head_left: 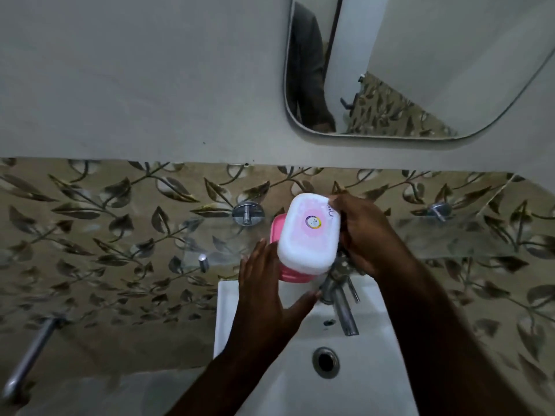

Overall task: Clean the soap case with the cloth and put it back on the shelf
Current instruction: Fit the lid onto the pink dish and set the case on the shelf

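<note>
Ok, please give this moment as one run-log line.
right hand: grips soap case | left hand: fingers straight, beside case | cloth: not seen

White-lidded pink soap case [306,235], white sink [375,355], leaf-patterned beige tiles [105,235], grey wall [135,85]

Two hands [270,283] [369,235], one soap case [306,232], one sink [261,385], one tap [342,307], one mirror [420,70]

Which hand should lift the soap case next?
The right hand, probably. Its fingers curl round the edge of the case, so it has a hold. The left hand lies flat and open beside the pink bottom, gripping nothing.
</note>
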